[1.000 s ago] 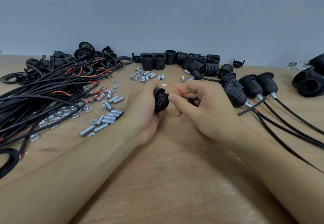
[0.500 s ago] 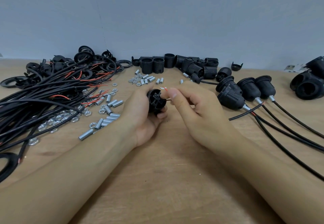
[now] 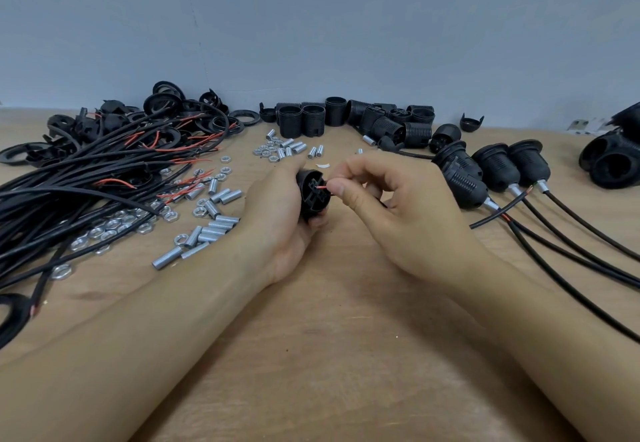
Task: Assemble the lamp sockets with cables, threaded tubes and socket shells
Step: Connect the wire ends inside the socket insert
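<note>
— Socket core [image 3: 313,195], the black one, sits in the left hand [image 3: 277,213], fingers curled round it, its slotted face turned toward the right hand [image 3: 391,206]. What changed?

— A second ago the red wire [image 3: 321,186] stood up free, above and to the right of the grip. Now the right thumb and forefinger pinch it close to its tip, and the tip touches the slotted face. Both hands also came a little closer together.

— So the wire is going in?

— I judge yes, it is being fed into a terminal slot. If it is seated already, I cannot tell; the fingertip covers the place.

— How many things lie around?

— To the right of the grip, four finished sockets [image 3: 495,171] with cables [image 3: 568,230], I count; the front two overlap. Further right, a dark heap of parts [image 3: 613,161], not countable. Behind the grip, the threaded shells [image 3: 313,121], perhaps ten, some hidden behind others. One loose cap [image 3: 471,123] is behind and right.

— And left of the grip?

— The threaded tubes [image 3: 214,230], about twenty near the left wrist, and some more behind the hands. Nuts [image 3: 110,225] are many, too small for counting. The cable bundle [image 3: 76,182] with red ends is tangled, so no number.
</note>
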`<state>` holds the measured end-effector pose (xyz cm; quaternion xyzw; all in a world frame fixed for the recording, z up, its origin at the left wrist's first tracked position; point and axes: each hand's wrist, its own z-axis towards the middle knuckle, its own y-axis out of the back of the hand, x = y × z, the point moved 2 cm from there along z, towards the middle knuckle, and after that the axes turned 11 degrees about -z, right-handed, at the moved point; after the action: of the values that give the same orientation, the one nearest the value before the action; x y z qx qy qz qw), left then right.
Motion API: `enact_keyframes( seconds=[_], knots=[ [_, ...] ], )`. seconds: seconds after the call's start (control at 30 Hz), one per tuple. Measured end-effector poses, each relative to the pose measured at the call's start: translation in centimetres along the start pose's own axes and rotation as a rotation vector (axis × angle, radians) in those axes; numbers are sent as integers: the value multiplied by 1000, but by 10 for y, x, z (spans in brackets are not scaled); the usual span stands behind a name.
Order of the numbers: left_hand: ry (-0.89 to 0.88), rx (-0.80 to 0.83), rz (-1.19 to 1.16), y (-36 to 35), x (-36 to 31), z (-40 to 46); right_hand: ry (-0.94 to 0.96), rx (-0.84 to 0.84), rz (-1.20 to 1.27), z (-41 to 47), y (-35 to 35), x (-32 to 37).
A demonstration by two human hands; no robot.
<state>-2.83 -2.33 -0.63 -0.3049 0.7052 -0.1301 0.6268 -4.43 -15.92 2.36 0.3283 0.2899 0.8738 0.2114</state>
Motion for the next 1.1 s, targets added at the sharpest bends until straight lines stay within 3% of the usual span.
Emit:
enact_keyframes(
  seconds=[0.33,0.53,0.87,0.97,1.1],
  knots=[
    [-109,-39,106,-3,3,-3,-25,39,-72,2,-1,-1],
    [-184,-66,157,-7,7,-7,-52,-43,-117,1,-5,0],
    [-324,-48,302,-3,6,-8,-82,15,-48,-1,-8,-3],
    [-290,12,318,-4,2,-8,-110,39,27,1,-5,-6],
    [-143,228,187,-10,-2,-11,-228,-14,260,5,0,-14]
  ],
)
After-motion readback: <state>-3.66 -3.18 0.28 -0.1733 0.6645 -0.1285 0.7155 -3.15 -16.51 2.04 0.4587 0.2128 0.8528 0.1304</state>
